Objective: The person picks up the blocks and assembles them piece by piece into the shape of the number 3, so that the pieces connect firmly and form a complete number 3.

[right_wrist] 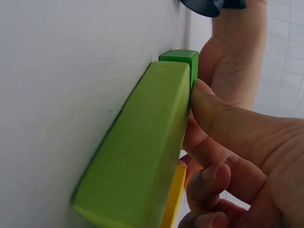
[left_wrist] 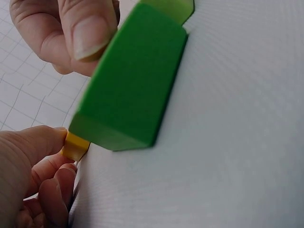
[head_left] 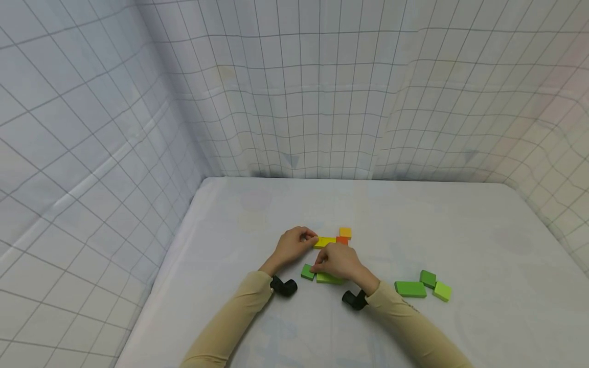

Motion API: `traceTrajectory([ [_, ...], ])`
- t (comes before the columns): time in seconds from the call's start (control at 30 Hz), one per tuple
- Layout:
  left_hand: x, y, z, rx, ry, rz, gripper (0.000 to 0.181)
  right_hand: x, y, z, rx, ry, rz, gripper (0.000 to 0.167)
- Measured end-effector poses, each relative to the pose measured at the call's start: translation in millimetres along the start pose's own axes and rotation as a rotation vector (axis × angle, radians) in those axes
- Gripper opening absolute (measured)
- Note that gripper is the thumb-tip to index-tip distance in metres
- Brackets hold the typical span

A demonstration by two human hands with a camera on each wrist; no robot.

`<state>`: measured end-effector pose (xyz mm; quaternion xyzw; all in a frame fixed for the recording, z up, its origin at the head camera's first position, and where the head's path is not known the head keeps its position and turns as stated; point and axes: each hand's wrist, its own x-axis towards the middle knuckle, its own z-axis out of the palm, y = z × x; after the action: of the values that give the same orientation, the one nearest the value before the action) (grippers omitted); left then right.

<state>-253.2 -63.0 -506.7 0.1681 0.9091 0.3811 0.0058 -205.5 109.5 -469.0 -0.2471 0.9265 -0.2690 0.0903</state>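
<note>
My left hand [head_left: 294, 245] holds the left end of a long yellow block [head_left: 325, 242], thumb and fingers at that end in the left wrist view. Nearer to me, my right hand [head_left: 338, 261] pinches a small dark green block [head_left: 308, 272] at its right edge. In the left wrist view the dark green block [left_wrist: 133, 76] looms large beside the right thumb. A long light green block [right_wrist: 133, 137] lies under the right hand, its end close to the dark green one. An orange-red block [head_left: 342, 239] meets the yellow block's right end, with an orange block [head_left: 345, 233] behind it.
To the right lie a long green block [head_left: 410, 289], a small dark green block [head_left: 428, 278] and a small lime block [head_left: 442, 291]. A white cloth covers the table [head_left: 257, 204]. Grid-patterned curtains [head_left: 299, 102] stand along the back and sides.
</note>
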Motion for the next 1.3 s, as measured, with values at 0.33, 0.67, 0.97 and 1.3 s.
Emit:
traceTrajectory([
  [0.33,1.1,-1.7,0.9,-0.003,0.001,0.003,0.019,-1.1,0.5,-0.7,0.011,-0.007,-0.010,0.016],
  [0.67,2.7,-2.3,0.2,0.009,0.002,-0.002,0.019,-1.5,-0.6,-2.8,0.008,-0.026,-0.029,0.017],
  [0.97,2.6,-1.0,-0.6,0.004,0.001,0.001,0.020,-1.1,-1.1,-0.6,-0.010,-0.005,-0.018,0.017],
  [1.3,1.2,0.7,0.1,0.015,-0.004,-0.016,0.019,-2.6,1.3,2.0,0.031,-0.006,-0.055,0.016],
])
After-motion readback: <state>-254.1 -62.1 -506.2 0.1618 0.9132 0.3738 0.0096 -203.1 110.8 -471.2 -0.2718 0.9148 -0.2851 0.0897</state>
